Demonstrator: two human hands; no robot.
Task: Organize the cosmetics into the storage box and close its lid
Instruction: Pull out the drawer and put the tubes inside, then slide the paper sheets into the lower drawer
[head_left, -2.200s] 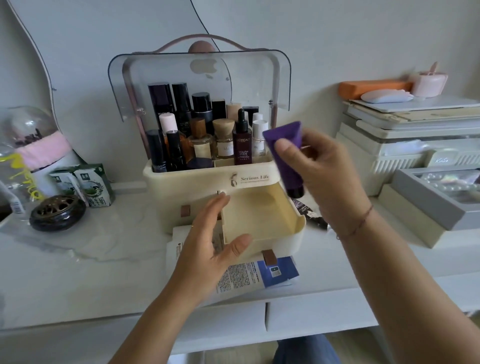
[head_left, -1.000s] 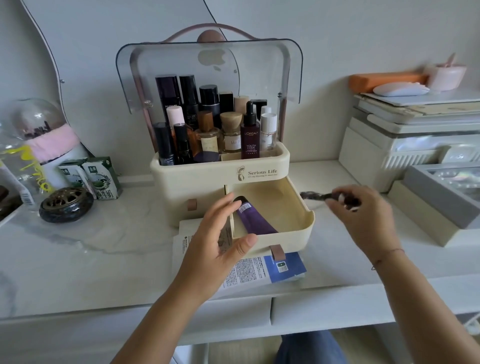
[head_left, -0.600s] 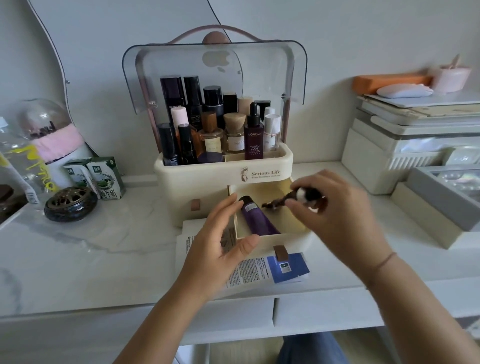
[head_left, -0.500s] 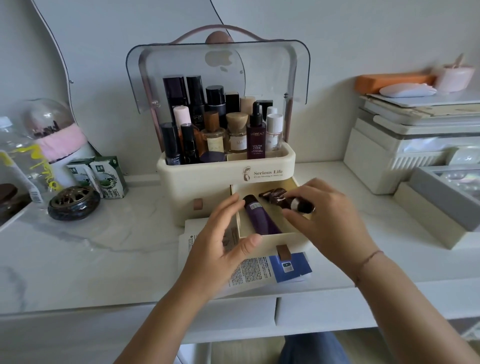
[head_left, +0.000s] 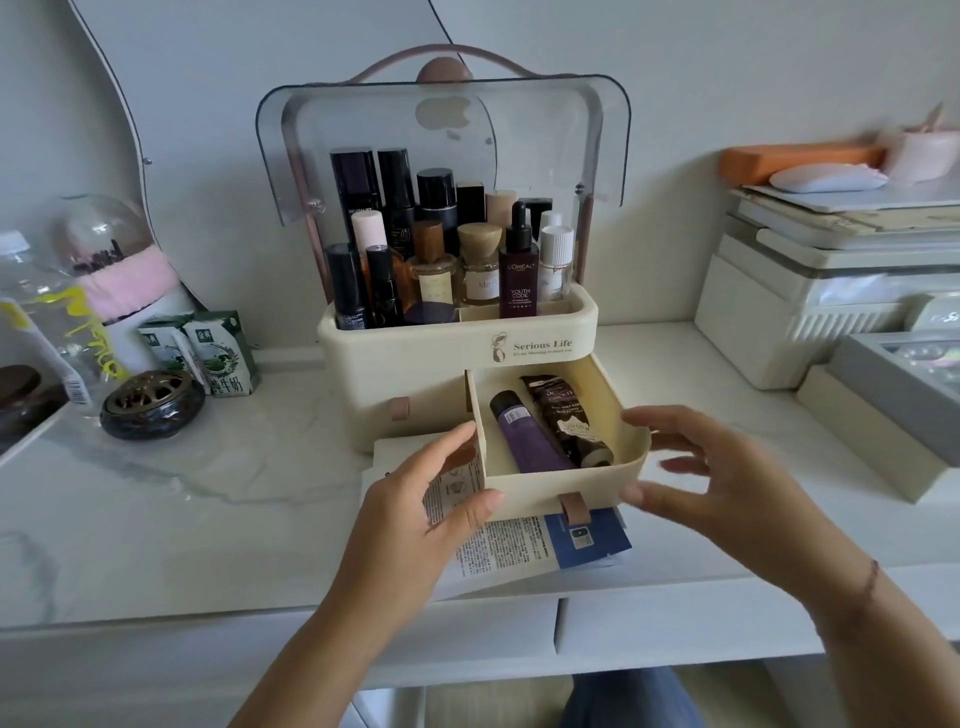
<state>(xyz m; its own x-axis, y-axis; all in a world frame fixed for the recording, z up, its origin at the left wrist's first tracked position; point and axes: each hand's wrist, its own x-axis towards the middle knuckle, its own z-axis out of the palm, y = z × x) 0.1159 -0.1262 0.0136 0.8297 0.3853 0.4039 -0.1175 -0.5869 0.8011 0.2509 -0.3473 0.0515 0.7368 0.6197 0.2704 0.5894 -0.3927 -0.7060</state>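
Observation:
A cream storage box (head_left: 415, 353) stands on the white counter, its clear lid (head_left: 519, 135) raised. Several bottles (head_left: 447, 249) stand upright in its top tray. The right drawer (head_left: 524, 493) is pulled out. Inside it lie a purple tube (head_left: 527, 434) and a dark brown tube (head_left: 563, 418), side by side. My left hand (head_left: 415, 514) rests against the drawer's left front corner, thumb on its front. My right hand (head_left: 711, 483) hovers blurred at the drawer's right corner, fingers spread and holding nothing.
A printed leaflet with a blue sachet (head_left: 545, 543) lies under the drawer. Two milk cartons (head_left: 208, 353), a dark round burner (head_left: 153, 402) and a clear bottle (head_left: 57, 332) stand left. White stacked organisers (head_left: 831, 280) and a grey box (head_left: 893, 384) sit right.
My right hand put the purple tube in the drawer, picked up the dark brown tube from the counter, laid it beside the purple one and let go. My left hand stayed on the drawer.

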